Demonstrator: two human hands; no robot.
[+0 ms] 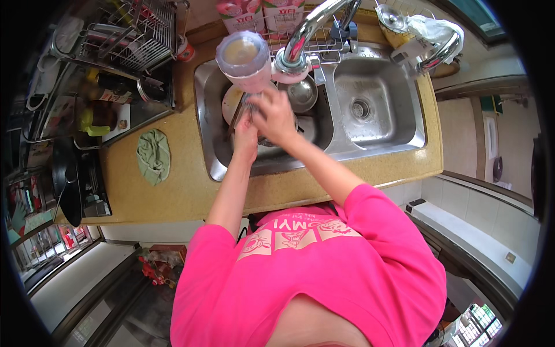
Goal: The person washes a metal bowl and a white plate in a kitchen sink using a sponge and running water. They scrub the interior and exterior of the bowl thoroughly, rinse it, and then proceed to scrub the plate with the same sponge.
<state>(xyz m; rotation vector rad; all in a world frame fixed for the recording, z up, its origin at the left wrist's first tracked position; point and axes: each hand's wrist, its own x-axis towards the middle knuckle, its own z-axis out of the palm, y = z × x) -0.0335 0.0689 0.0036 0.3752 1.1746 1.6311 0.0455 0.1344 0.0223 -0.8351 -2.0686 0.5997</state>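
Note:
Over the left basin [208, 130] of a steel double sink, my left hand [245, 132] grips a bundle of thin, dark, stick-like utensils [236, 113]. Blurred by motion, my right hand [275, 113] curls its fingers against the upper part of the same bundle. Both hands are close together, below a tap-mounted water filter [243, 58]. A pale plate [230, 103] and a round metal bowl or lid [303, 95] lie in the basin behind them. What sits directly under my hands is mostly hidden.
A chrome faucet [303, 30] arches over the sink, beside the right basin [368, 78]. A green cloth [154, 156] lies on the yellow counter [186, 191]. To the left stand a wire dish rack [130, 39] and bottles [97, 115]. Detergent packages [284, 17] stand behind.

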